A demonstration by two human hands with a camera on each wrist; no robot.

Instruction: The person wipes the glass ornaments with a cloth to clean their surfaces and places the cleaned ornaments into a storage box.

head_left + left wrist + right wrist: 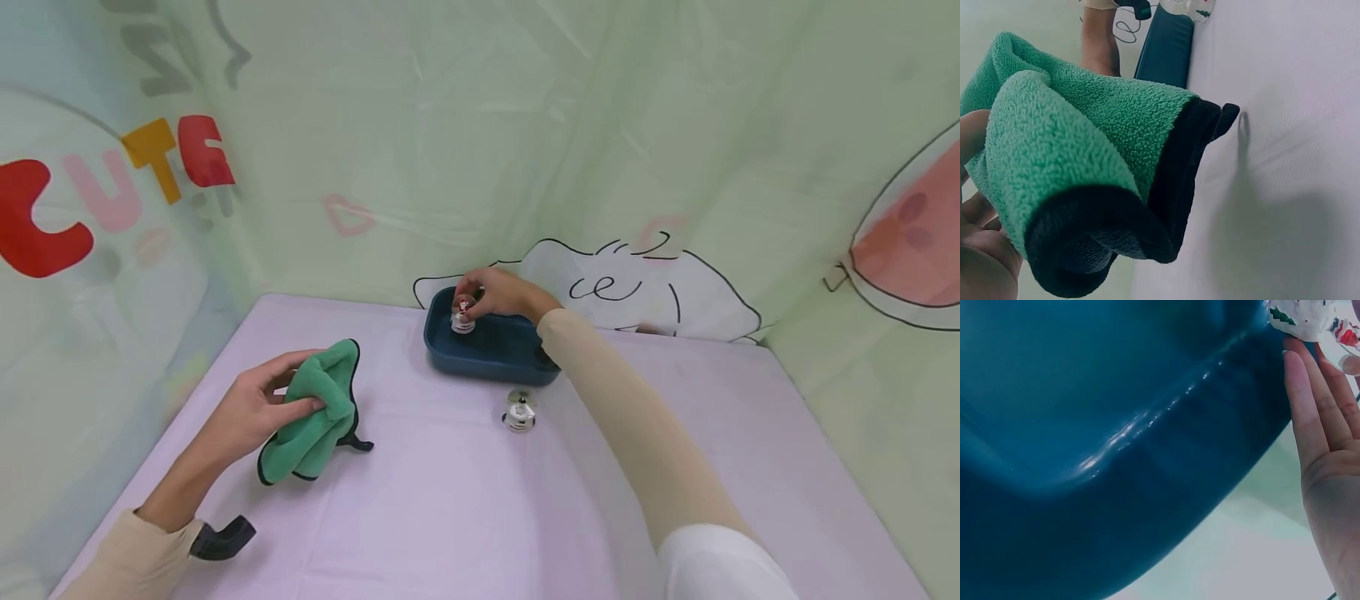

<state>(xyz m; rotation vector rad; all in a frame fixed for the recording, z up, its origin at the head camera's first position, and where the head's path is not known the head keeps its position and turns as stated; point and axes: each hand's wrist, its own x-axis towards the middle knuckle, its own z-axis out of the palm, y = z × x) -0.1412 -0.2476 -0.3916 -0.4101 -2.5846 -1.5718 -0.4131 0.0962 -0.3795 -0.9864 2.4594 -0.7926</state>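
My left hand (255,404) pinches a green cloth (315,417) with black edging between thumb and fingers, held up over the left part of the table. In the left wrist view the folded cloth (1066,137) fills the middle, its black loop sticking out. My right hand (506,292) grips a small snow globe (463,323) by its clear dome, at the left end of a dark blue tray (491,368). The globe's white base (1302,320) with a green leaf shows in the right wrist view. A second snow globe (519,413) stands on the table in front of the tray.
A pale lilac cover (420,508) lies over the table. Printed curtains (480,150) hang behind it and along both sides, close behind the tray. A black wrist device (223,538) juts from my left sleeve.
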